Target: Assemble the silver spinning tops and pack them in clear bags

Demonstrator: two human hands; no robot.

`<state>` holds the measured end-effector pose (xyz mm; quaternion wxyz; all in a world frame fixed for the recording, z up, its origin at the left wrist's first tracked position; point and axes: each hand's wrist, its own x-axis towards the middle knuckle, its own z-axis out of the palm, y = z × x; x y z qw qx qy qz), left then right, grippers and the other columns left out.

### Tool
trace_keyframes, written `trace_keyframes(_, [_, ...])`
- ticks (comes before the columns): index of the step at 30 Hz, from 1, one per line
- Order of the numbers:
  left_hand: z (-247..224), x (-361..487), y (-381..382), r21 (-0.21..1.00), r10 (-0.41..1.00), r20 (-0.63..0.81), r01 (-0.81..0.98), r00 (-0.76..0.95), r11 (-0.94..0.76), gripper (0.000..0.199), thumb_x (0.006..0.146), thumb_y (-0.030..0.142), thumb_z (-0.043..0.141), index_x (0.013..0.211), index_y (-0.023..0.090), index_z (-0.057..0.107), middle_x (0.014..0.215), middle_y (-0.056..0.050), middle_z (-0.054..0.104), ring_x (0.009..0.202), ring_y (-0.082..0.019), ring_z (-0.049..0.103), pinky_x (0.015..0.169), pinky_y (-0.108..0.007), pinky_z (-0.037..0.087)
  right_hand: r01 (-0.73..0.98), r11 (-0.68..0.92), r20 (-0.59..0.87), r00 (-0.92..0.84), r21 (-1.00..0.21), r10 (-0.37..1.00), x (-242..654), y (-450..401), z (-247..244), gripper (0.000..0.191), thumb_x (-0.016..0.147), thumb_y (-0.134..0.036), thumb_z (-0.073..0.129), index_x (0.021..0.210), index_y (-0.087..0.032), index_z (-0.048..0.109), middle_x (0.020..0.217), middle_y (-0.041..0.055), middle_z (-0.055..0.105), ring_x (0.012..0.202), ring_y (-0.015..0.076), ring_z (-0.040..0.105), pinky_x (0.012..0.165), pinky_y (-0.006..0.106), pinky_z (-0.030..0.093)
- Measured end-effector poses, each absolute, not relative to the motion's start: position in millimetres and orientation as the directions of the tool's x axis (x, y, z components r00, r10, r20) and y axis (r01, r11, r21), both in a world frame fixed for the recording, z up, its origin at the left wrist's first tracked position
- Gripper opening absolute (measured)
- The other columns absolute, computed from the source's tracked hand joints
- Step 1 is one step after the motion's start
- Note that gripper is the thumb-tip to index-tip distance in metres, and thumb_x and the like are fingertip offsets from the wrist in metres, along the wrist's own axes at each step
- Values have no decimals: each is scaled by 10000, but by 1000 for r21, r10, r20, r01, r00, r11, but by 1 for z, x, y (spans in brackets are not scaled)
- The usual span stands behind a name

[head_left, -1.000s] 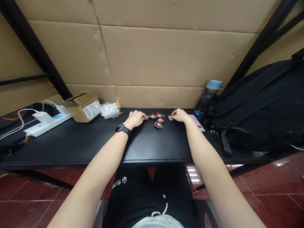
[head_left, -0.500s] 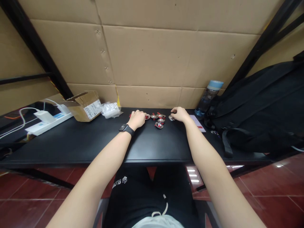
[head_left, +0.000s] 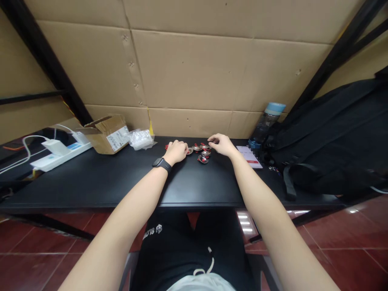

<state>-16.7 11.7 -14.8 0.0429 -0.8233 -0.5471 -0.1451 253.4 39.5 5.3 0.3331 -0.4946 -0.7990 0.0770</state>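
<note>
Several small round metal discs [head_left: 205, 153] with red cords lie in a loose group on the black table [head_left: 200, 184]. My left hand [head_left: 176, 151], with a dark watch on its wrist, rests at the left side of the group, its curled fingers over a disc [head_left: 190, 150] and red cord; what it grips is hidden. Just right of the group is my right hand [head_left: 220, 144], thumb and fingers apart, close to the rightmost discs. Nothing shows between its fingers.
At the left are a white power strip [head_left: 60, 157], an opened cardboard box [head_left: 106, 135] and clear plastic wrap [head_left: 141, 139]. A phone [head_left: 249, 157], a blue-capped bottle [head_left: 266, 123] and a black backpack [head_left: 333, 137] are at the right. Cardboard stands behind.
My right hand has moved left toward the group, and the single disc once under it at the right no longer shows there. My left hand has barely moved.
</note>
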Motion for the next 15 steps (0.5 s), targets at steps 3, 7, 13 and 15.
trace_keyframes(3, [-12, -17, 11, 119, 902, 253, 914, 349, -387, 220, 949, 274, 543, 912, 232, 756, 1101, -90, 756, 1055, -300, 622, 917, -430, 434, 701, 551, 465, -342, -452, 817, 242, 31, 10, 183, 832, -193, 723, 999, -197, 796, 1010, 61, 761, 886, 192, 692, 858, 313, 536])
trace_keyframes(7, [-8, -18, 8, 139, 901, 254, 909, 351, -393, 225, 956, 349, 576, 960, 238, 773, 1115, -94, 756, 1054, -298, 629, 921, -422, 432, 689, 585, 443, -405, -427, 800, 232, 24, 11, 167, 828, -199, 737, 983, -203, 798, 997, 54, 758, 869, 188, 679, 849, 313, 525])
trace_keyframes(13, [-10, -14, 8, 110, 878, 289, 897, 382, -427, 187, 942, 344, 629, 926, 235, 780, 1099, -102, 749, 1101, -315, 611, 950, -434, 412, 689, 578, 410, -419, -438, 810, 229, 24, 9, 179, 834, -196, 732, 1002, -197, 795, 1007, 58, 758, 845, 182, 683, 839, 314, 525])
trace_keyframes(15, [-13, -14, 10, 108, 871, 303, 894, 387, -435, 191, 950, 329, 614, 891, 222, 761, 1094, -105, 747, 1096, -325, 620, 954, -455, 415, 687, 577, 408, -419, -441, 811, 229, 24, 9, 174, 834, -191, 729, 995, -196, 792, 1007, 59, 759, 846, 183, 686, 839, 316, 527])
